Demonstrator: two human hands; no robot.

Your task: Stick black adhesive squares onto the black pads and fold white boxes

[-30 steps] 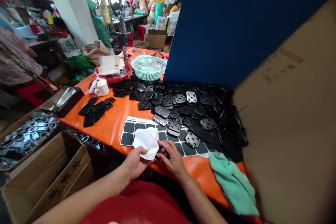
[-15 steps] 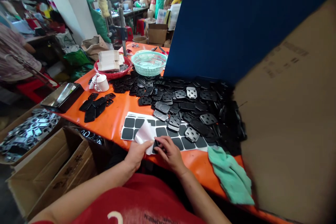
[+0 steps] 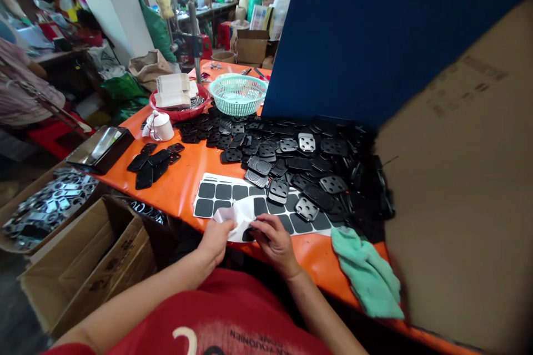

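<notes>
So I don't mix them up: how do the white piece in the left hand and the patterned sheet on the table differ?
The white piece is creased and held in the left hand; the patterned sheet lies flat on the table. The white piece is also smaller than the patterned sheet. Both show white.

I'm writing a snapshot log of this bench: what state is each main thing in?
White paper: creased, held
Left hand: closed on the paper
Right hand: fingers curled at a dark piece, grip unclear
Pad sheet: flat, partly covered
Black pieces: heaped
White cup: upright, lid apparently on
Mint basket: upright
Red basin: upright, loaded
Green cloth: crumpled
Carton: open-topped
</notes>
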